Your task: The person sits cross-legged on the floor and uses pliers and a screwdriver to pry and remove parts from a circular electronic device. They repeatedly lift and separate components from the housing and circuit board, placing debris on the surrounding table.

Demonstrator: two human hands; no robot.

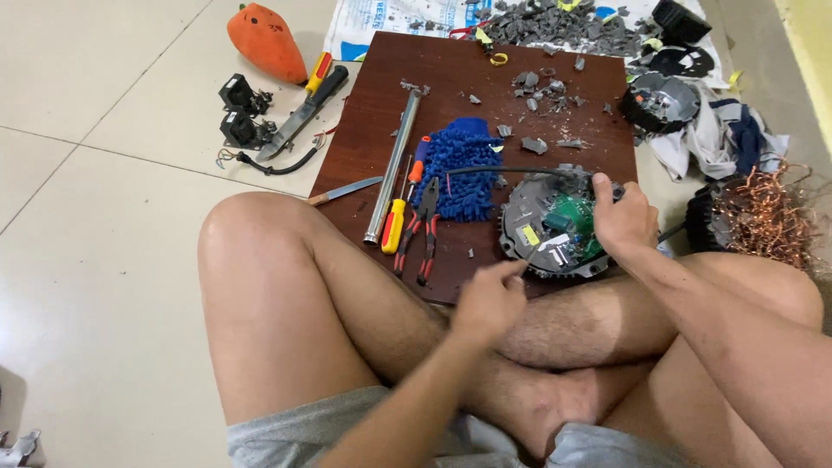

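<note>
**Ana:** Board first, as the landmark: a dark red-brown wooden board (485, 78) lies flat on the pale tiled floor (113, 217), in front of the person's crossed legs. What sits at its near right corner?

**Ben:** Head view shows a round grey motor housing (529, 212) with a green circuit board (572, 217) inside, resting on that corner and partly over the near edge. The right hand (622, 217) closes around its right rim, thumb up on the top edge, fingers wrapped over the side. A black cable (503, 171) runs from the housing's top toward the board's middle.

**Ana:** And the left hand?

**Ben:** The left hand (487, 299) hovers just off the board's near edge, loosely curled, holding nothing, its forefinger stretched to the housing's lower left rim. Whether it actually touches, I cannot tell; the hand is slightly blurred.

**Ana:** Anything else on the board?

**Ben:** At its centre lies a blue shaggy mitt (464, 169). Left of that lie red-handled pliers (418, 230), a yellow-handled screwdriver (394, 224) and a long metal tube (393, 165). Grey plastic fragments (542, 87) litter the far right part.

**Ana:** Off the board?

**Ben:** Beyond its right edge, a tangle of copper wire (767, 217). Beyond its far left corner, an orange carrot-shaped toy (264, 39) and 2 small black parts (238, 108).
</note>
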